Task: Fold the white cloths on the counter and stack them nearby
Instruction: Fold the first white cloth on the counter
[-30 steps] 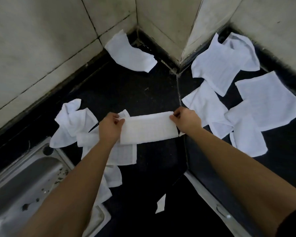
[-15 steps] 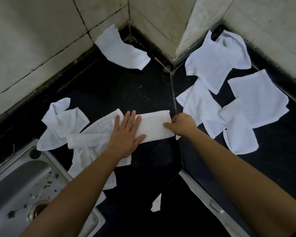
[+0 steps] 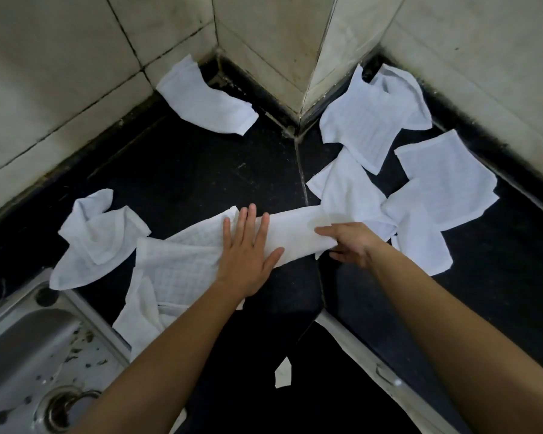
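A white cloth folded into a long strip (image 3: 295,234) lies across the middle of the black counter (image 3: 201,177). My left hand (image 3: 248,249) presses flat on its left half with straight fingers. My right hand (image 3: 348,242) holds the strip's right end, thumb on top and fingers beneath the edge. Under the strip's left part lie several crumpled white cloths (image 3: 170,270), with another bunched cloth (image 3: 98,236) further left. Several flat unfolded cloths (image 3: 405,183) spread over the counter's right side. One loosely folded cloth (image 3: 204,98) lies at the back by the wall.
A steel sink (image 3: 29,355) with a drain sits at the lower left. Tiled walls and a protruding tiled corner (image 3: 295,42) close off the back. The counter's pale front edge (image 3: 373,368) runs along the lower right. A small white scrap (image 3: 283,372) lies below.
My left hand let go of the strip's left end and now lies flat on the cloth. My right hand shifted from pinching the end to holding it from the side. The camera moved closer.
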Action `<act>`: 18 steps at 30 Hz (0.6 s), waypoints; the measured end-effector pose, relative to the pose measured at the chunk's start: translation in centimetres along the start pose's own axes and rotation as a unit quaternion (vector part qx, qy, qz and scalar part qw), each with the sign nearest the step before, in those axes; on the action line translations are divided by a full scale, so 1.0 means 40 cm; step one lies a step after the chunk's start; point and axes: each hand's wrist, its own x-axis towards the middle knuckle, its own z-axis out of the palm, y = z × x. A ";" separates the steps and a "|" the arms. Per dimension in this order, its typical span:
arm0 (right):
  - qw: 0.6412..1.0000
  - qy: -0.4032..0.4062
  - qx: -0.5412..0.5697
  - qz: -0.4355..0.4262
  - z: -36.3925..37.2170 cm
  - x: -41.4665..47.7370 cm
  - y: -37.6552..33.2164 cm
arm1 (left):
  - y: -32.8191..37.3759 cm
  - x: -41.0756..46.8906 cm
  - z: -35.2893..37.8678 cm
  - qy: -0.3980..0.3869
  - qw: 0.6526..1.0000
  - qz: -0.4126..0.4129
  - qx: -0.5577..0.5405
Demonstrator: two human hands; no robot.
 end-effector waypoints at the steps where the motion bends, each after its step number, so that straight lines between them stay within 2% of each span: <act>1: 1.000 0.020 0.010 -0.018 0.012 -0.005 -0.003 | -0.014 -0.015 -0.008 0.028 1.000 -0.006 -0.012; 3: 0.992 0.082 -0.012 -0.091 0.044 -0.013 -0.009 | -0.059 -0.052 -0.020 0.068 0.997 -0.040 -0.020; 4: 0.982 0.114 -0.056 -0.136 0.065 -0.021 -0.016 | -0.085 -0.072 -0.024 0.068 0.995 -0.067 -0.017; 6: 0.946 0.157 -0.169 -0.226 0.123 -0.047 -0.026 | -0.144 -0.113 -0.028 0.026 0.992 -0.125 -0.010; 8: 0.903 0.168 -0.253 -0.303 0.192 -0.073 -0.026 | -0.198 -0.150 -0.025 -0.033 0.984 -0.175 -0.009; 11: 0.842 0.132 -0.340 -0.397 0.291 -0.091 -0.004 | -0.237 -0.174 -0.006 -0.060 0.978 -0.198 -0.027; 15: 0.791 0.030 -0.486 -0.370 0.393 -0.086 0.051 | -0.237 -0.168 0.006 -0.069 0.975 -0.209 -0.040; 18: 0.782 0.016 -0.507 -0.362 0.419 -0.080 0.083 | -0.246 -0.168 0.012 -0.077 0.973 -0.211 -0.051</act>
